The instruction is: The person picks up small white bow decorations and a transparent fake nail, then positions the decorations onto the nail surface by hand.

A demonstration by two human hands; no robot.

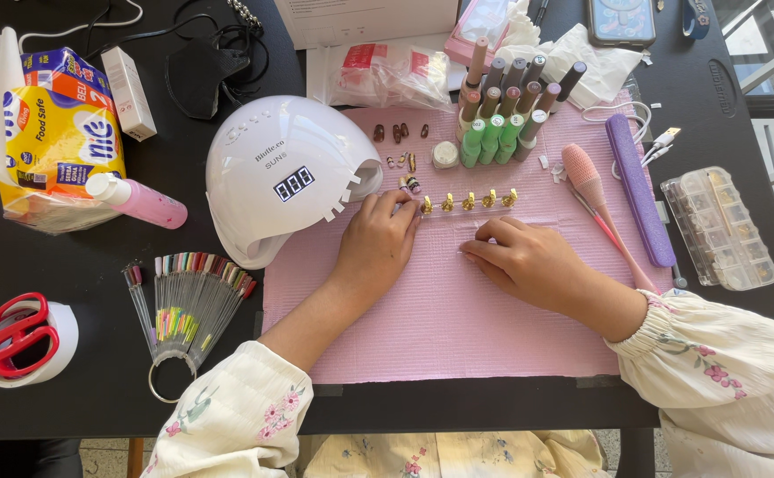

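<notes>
My left hand [375,245] rests on a pink mat [440,327], fingertips touching the left end of a clear strip [468,203] that carries a row of small gold nail stands. My right hand [522,259] lies curled on the mat just below the strip's right part, its fingers bent in; whether they pinch anything I cannot tell. A white dome-shaped nail lamp [285,177] stands just left of my left hand. Loose false nails [400,133] lie above the strip.
A rack of gel polish bottles [506,111], a pink brush [591,190], a purple nail file [639,190] and a clear bead box [719,228] sit right. Left are a colour swatch fan [188,296], pink bottle [139,200], red scissors on tape [15,336] and packets [55,133].
</notes>
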